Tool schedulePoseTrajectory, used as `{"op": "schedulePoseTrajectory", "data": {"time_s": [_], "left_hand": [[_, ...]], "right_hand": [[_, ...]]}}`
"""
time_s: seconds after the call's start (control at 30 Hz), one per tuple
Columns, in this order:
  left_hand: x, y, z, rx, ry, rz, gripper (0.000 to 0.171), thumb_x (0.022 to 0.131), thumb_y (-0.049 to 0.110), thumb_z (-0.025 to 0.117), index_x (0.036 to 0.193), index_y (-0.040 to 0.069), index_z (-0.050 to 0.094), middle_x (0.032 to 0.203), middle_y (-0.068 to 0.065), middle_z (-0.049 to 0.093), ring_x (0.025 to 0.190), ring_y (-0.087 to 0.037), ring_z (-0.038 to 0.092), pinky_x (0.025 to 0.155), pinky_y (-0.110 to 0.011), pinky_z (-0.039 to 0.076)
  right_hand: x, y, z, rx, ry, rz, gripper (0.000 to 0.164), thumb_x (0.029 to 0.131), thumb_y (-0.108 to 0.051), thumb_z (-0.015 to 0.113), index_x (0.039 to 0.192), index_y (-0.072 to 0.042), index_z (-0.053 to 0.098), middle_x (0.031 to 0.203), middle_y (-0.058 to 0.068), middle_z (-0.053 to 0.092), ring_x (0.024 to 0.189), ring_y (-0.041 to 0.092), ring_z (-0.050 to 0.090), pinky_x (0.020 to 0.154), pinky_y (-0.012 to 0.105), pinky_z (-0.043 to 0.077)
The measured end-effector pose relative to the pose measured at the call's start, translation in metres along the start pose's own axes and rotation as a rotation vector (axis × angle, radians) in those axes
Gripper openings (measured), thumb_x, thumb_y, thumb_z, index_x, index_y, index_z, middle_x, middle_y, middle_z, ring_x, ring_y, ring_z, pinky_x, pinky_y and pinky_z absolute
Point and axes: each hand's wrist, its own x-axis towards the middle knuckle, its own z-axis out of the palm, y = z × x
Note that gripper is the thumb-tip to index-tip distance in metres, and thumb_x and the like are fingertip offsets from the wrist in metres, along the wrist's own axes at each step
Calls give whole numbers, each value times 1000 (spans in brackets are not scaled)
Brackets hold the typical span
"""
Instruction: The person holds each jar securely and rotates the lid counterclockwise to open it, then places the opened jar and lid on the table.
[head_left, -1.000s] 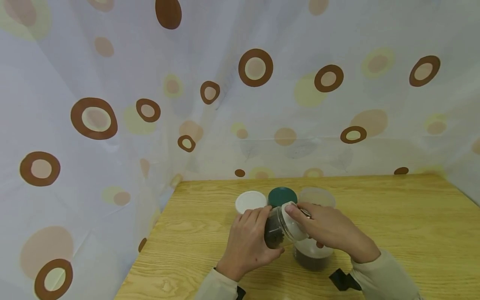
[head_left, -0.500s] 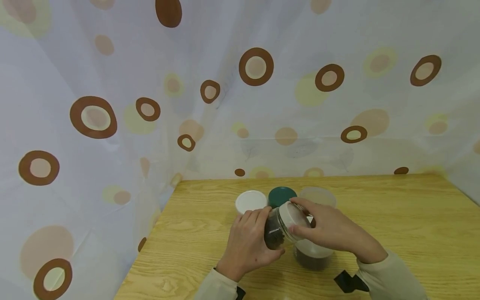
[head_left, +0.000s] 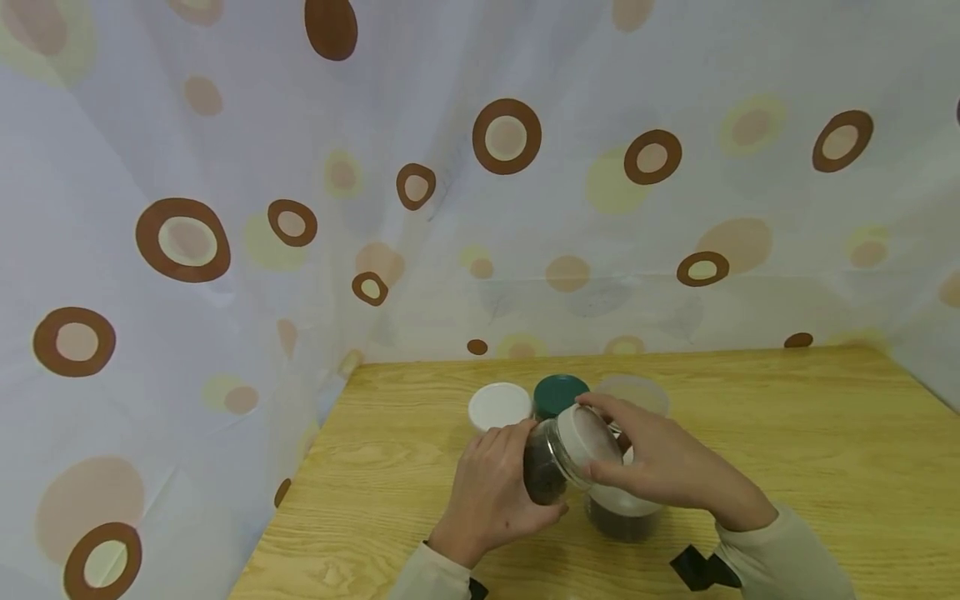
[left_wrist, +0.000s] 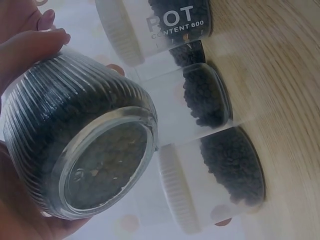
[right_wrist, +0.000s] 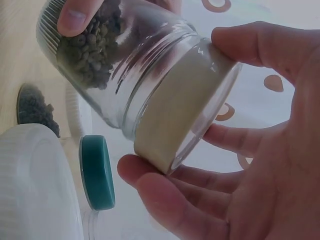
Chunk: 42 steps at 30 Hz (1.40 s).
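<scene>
My left hand (head_left: 497, 487) holds a glass jar (head_left: 542, 468) tilted, its mouth end raised toward the right. In the left wrist view the ribbed jar (left_wrist: 85, 135) shows its round base, with small dark pieces behind the glass. A wide white lid (head_left: 588, 437) sits over the jar's mouth. My right hand (head_left: 675, 458) grips that lid by its rim, thumb on one side and fingers on the other. From the right wrist, the lid (right_wrist: 182, 102) is seen beside the clear threaded neck, and dark bean-like pieces (right_wrist: 92, 52) lie against the jar's side.
Behind the hands stand a white-lidded container (head_left: 500, 406), a green-lidded one (head_left: 559, 392) and one with a translucent lid (head_left: 641, 390). Another clear container (head_left: 624, 518) with dark contents stands below my right hand. All are on a wooden table (head_left: 810, 467), before a patterned curtain (head_left: 570, 192).
My right hand has drawn back a little and spread its fingers around the lid's rim, so more of the lid's top shows. The left hand keeps its hold on the jar.
</scene>
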Motion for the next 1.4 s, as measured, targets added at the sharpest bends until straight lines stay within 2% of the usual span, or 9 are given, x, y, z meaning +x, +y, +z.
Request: {"op": "schedulePoseTrajectory", "data": {"time_s": [0.17, 0.3, 0.47, 0.67, 0.8, 0.93, 1.13, 1.3, 1.4], "left_hand": [[-3, -6, -3, -149, -54, -119, 88, 64, 53, 85, 134, 12, 51, 109, 2, 69, 91, -12, 67, 74, -29, 57], [-5, -13, -10, -281, -56, -248, 89, 65, 47, 87, 136, 13, 46, 111, 1, 69, 91, -13, 69, 71, -31, 56], [-1, -29, -24, -391, 26, -396, 95, 66, 43, 89, 144, 18, 41, 120, -2, 67, 102, -22, 69, 79, -42, 56], [9, -68, -30, -527, 135, -561, 88, 68, 32, 89, 142, 18, 43, 130, -8, 61, 117, -29, 61, 93, -52, 53], [13, -95, -23, -507, 147, -668, 85, 70, 33, 89, 140, 13, 44, 132, -12, 56, 121, -34, 57, 97, -56, 49], [13, -115, -9, -480, 111, -734, 86, 71, 38, 87, 139, 10, 45, 131, -14, 56, 119, -36, 57, 95, -57, 49], [18, -130, 12, -464, 89, -799, 70, 70, 42, 86, 125, 13, 52, 121, -13, 59, 109, -30, 57, 88, -50, 49], [22, -145, 31, -469, 87, -873, 71, 71, 40, 86, 126, 12, 52, 124, -15, 60, 110, -33, 57, 95, -52, 43], [23, -153, 39, -488, 85, -881, 69, 72, 37, 86, 126, 10, 51, 127, -18, 58, 113, -35, 55, 98, -54, 41]], "right_hand": [[-3, 0, -2, 17, 20, 6, 76, 89, -49, 70, 150, -16, 39, 142, 12, 53, 94, 15, 62, 72, 32, 51], [-5, 0, -4, -8, 44, 5, 78, 88, -49, 71, 150, -15, 39, 144, 12, 52, 94, 14, 63, 73, 33, 51], [-10, 2, -7, -1, 48, 13, 79, 89, -49, 70, 151, -15, 37, 146, 13, 50, 98, 16, 62, 75, 34, 51], [-17, 5, -14, -15, 67, 24, 76, 89, -50, 69, 151, -20, 37, 141, 9, 53, 94, 13, 60, 74, 34, 50], [-20, 6, -16, -22, 71, 40, 74, 89, -52, 69, 149, -22, 38, 140, 8, 54, 94, 14, 60, 75, 36, 50], [-23, 6, -18, -13, 67, 44, 74, 89, -52, 68, 150, -24, 37, 143, 10, 51, 97, 16, 61, 75, 37, 51], [-24, 10, -19, 15, 69, 58, 75, 89, -50, 69, 151, -27, 35, 146, 11, 49, 98, 19, 61, 72, 33, 49], [-28, 16, -23, 42, 54, 81, 76, 90, -49, 68, 153, -25, 32, 148, 14, 47, 100, 20, 62, 67, 28, 51], [-30, 17, -26, 43, 49, 96, 78, 91, -49, 68, 154, -22, 31, 147, 15, 48, 101, 21, 62, 66, 28, 51]]}}
